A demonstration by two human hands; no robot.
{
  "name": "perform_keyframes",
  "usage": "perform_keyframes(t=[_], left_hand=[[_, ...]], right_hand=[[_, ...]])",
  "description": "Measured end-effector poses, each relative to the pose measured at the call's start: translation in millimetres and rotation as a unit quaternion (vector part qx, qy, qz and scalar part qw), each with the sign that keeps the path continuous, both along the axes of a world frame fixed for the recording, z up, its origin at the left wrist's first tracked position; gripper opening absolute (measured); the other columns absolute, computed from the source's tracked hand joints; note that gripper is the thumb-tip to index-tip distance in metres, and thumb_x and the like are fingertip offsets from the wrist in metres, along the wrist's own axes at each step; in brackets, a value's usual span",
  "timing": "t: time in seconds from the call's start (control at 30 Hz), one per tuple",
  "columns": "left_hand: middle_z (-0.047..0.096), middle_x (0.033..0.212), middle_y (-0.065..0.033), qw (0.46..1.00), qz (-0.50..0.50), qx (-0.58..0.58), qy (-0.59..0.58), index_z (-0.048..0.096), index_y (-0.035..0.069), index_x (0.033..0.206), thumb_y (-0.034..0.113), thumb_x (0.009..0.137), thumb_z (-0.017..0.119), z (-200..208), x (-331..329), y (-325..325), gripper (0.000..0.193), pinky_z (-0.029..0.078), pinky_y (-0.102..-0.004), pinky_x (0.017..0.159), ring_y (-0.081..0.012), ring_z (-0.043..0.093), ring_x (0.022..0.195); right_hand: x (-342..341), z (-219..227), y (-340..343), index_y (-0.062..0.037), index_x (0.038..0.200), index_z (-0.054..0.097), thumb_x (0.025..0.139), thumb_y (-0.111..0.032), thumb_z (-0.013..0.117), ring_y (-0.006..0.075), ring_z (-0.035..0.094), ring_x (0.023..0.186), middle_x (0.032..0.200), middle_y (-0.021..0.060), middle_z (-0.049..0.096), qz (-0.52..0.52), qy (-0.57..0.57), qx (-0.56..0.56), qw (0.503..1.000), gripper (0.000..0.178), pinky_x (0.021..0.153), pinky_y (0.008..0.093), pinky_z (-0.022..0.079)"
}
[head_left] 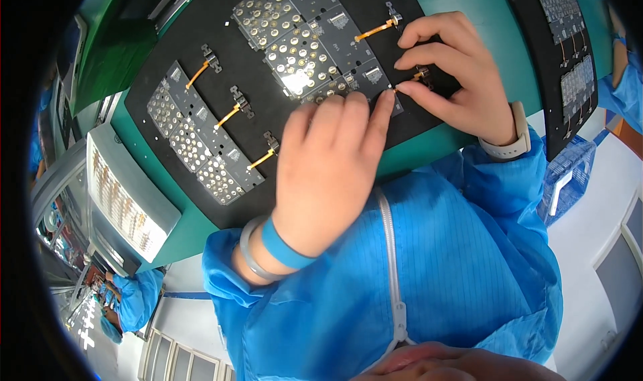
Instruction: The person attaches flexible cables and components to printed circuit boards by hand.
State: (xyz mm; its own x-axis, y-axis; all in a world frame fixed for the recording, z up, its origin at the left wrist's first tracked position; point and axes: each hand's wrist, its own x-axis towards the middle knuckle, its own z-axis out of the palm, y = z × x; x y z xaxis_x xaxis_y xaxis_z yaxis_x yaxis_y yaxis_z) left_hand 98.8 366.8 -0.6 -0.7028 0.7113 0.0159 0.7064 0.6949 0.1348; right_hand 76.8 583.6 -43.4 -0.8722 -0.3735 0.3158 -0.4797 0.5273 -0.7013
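The head view takes in, nearest of all, the front of the wearer's blue jacket (455, 247) with its pale zip (390, 247). Past the cuffs, a blue wristband (284, 245) and a grey ring circle the left wrist, and a pale strap (508, 141) circles the right.

The left hand (328, 150) lies back-up over the lower end of the central board panel (305, 49), fingers side by side and slightly bent; whether it grips anything cannot be told (its undersides are hidden). Its rightmost fingertip comes close to the right thumb, at the panel's right edge. The right hand (459, 79) is curved, thumb and visible fingers parted around the small dark connector (424, 78) on an orange cable, with the thumb tip at the cable's inner end.

The central panel, dark with rows of round metallic spots, rests on a black mat (254, 73). To its left lies a second panel (191, 136), tilted, with three orange cables (229, 117) reaching out from its right side.

Around the mat shows a green tabletop (506, 52). Farther off are a white tray (164, 210) of small brownish parts at left, and at right another black mat (529, 19) bearing more boards (561, 12), then a blue crate (576, 163). Farthest, people in blue appear at both sides: one at lower left (139, 299), and a sleeve (626, 86) at the right rim.
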Motion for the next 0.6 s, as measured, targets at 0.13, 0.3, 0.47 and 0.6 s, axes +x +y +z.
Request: perform_keyframes(t=[0.13, 0.3, 0.47, 0.6], left_hand=[[0.062, 0.097, -0.0125, 0.973, 0.145, 0.177, -0.019, 0.066, 0.004, 0.11, 0.001, 0.08, 0.062, -2.5, -2.3, -46.6, 0.03, 0.047, -0.0387, 0.081, -0.0294, 0.058, 0.092], [0.062, 0.094, -0.0165, 0.908, 0.399, 0.059, 0.11, 0.063, 0.001, 0.1, 0.008, 0.092, 0.057, -13.7, 14.7, -134.0, 0.012, 0.047, -0.0383, 0.075, -0.033, 0.06, 0.086], [0.063, 0.088, -0.019, 0.845, 0.526, 0.083, 0.057, 0.062, -0.001, 0.097, 0.017, 0.096, 0.054, -30.9, 38.0, -160.7, 0.019, 0.047, -0.0387, 0.074, -0.0338, 0.06, 0.079], [0.06, 0.083, -0.0098, 0.786, 0.54, 0.276, -0.12, 0.06, -0.004, 0.097, 0.021, 0.099, 0.052, -27.5, 37.5, -155.5, 0.027, 0.043, -0.0271, 0.072, -0.0152, 0.052, 0.075]], right_hand=[[-3.3, -0.7, -2.1, -0.0058, 0.093, 0.066, 0.072, -0.003, 0.074, 0.0247, 0.056, 0.097, 0.105, 0.006, 0.06, -0.043, 0.022, -0.039, 0.998, 0.022, 0.086, 0.0342, 0.044], [2.1, -14.5, -0.8, -0.0019, 0.103, 0.064, 0.088, -0.007, 0.066, 0.0059, 0.049, 0.065, 0.077, 0.0002, 0.061, -0.236, -0.063, -0.153, 0.957, 0.016, 0.061, 0.0186, 0.039], [6.6, -7.6, -10.8, -0.001, 0.103, 0.063, 0.093, -0.015, 0.063, 0.0031, 0.049, 0.067, 0.078, -0.0018, 0.06, -0.289, -0.101, -0.085, 0.948, 0.018, 0.06, 0.0196, 0.041], [15.5, 10.1, 9.5, -0.002, 0.104, 0.062, 0.098, -0.024, 0.056, 0.0022, 0.052, 0.073, 0.08, -0.0034, 0.06, -0.254, -0.304, -0.265, 0.879, 0.024, 0.064, 0.0198, 0.043]])
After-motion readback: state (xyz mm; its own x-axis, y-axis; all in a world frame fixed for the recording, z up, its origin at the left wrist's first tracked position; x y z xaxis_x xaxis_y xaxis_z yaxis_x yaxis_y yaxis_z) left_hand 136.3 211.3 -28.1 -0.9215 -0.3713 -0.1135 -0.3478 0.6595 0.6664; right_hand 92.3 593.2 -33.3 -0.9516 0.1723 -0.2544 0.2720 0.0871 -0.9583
